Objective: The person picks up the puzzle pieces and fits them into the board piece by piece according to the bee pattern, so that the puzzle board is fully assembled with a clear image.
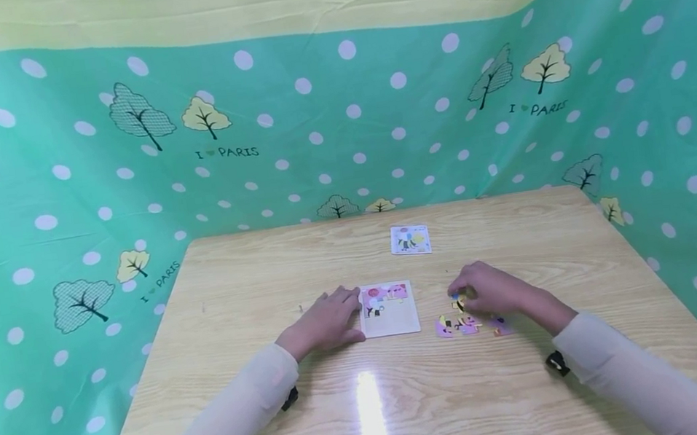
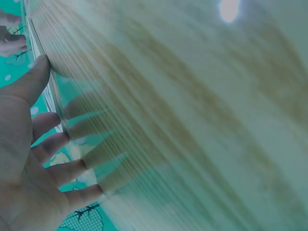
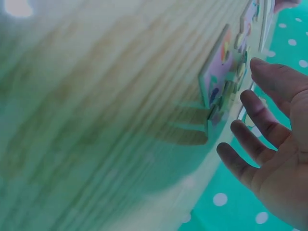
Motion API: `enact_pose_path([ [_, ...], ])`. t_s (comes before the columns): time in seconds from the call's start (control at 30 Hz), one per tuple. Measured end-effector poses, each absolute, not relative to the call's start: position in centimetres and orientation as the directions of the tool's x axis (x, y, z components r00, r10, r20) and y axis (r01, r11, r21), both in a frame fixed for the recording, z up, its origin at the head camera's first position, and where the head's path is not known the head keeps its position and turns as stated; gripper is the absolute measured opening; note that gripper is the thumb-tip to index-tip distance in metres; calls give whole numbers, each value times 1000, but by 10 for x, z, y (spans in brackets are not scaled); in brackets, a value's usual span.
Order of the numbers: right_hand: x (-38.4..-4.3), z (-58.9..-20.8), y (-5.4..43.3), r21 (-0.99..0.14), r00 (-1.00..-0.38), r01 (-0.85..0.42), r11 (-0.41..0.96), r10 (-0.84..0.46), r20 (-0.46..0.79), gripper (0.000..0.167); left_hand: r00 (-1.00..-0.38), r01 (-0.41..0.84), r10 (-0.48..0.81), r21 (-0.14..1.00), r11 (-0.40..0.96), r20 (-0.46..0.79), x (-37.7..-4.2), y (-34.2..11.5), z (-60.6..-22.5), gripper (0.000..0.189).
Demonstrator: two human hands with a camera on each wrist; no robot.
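A shallow square puzzle tray (image 1: pixel 391 324) lies on the table, with several picture pieces joined along its upper part. My left hand (image 1: pixel 329 321) is at the tray's left side, its fingers spread and extended. In the left wrist view, the thumb of this left hand (image 2: pixel 29 130) rests at the tray's edge (image 2: pixel 54 91). Right of the tray, my right hand (image 1: pixel 486 290) is over loose puzzle pieces (image 1: pixel 468 325), its fingertips by a yellow and black piece (image 1: pixel 458 304). The right wrist view has the right hand's (image 3: pixel 279 125) fingers apart and loosely bent, with no piece visibly pinched.
A small square picture card (image 1: pixel 409 240) lies farther back on the wooden table (image 1: pixel 275 264). Green dotted cloth (image 1: pixel 310 127) hangs behind the table and along both sides. Black straps with small devices (image 1: pixel 556 364) show beneath the sleeves.
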State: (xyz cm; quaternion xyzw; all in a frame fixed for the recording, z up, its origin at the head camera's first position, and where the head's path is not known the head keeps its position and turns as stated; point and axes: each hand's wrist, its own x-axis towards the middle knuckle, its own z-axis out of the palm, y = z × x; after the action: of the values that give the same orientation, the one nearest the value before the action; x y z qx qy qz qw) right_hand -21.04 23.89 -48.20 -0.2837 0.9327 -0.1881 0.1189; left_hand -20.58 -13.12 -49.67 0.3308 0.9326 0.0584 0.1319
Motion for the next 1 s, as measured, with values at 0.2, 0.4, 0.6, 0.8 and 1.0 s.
enact_pose_path([
  [0.2, -208, -486, 242, -381, -814, -490, 784, -568, -121, 34, -748, 603, 632, 189, 775, -201, -205, -132, -498, 67],
  [0.4, -208, -488, 241, -370, -821, -495, 787, -562, -98, 32, -749, 604, 634, 197, 773, -193, -204, -132, -499, 67],
  [0.6, -209, -488, 240, -353, -813, -522, 777, -579, -71, 33, -750, 605, 635, 196, 771, -184, -204, -132, -500, 66],
  [0.8, -209, -488, 240, -343, -810, -527, 777, -582, -74, 35, -752, 605, 635, 195, 772, -180, -204, -132, -501, 66],
  [1.0, -209, -488, 240, -348, -813, -524, 778, -578, -67, 34, -750, 606, 637, 202, 769, -178, -204, -133, -501, 66],
])
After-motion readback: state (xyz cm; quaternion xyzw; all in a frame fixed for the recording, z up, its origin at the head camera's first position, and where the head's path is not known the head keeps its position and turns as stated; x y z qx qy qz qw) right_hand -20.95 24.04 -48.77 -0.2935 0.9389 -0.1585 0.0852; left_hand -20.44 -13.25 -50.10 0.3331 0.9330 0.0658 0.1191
